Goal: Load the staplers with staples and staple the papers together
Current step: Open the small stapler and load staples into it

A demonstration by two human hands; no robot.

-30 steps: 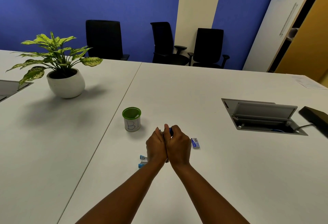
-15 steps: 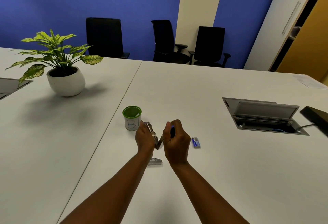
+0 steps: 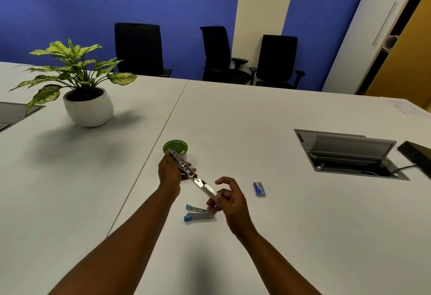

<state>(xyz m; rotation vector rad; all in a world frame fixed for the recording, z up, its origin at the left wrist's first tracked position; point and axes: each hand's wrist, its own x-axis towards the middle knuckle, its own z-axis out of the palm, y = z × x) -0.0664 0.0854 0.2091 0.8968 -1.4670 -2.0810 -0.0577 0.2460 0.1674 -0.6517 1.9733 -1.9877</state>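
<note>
Moved: your hands have parted, swinging the stapler [image 3: 192,175] open | left hand [image 3: 170,173] grips its top, right hand [image 3: 227,199] pinches its base | step: loading | next: staples from box [image 3: 259,189].

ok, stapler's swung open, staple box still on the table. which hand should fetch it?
Right, probably. The right hand only pinches the open stapler at its near end, and the staple box lies just to its right. The left hand grips the far half, away from the box.
</note>
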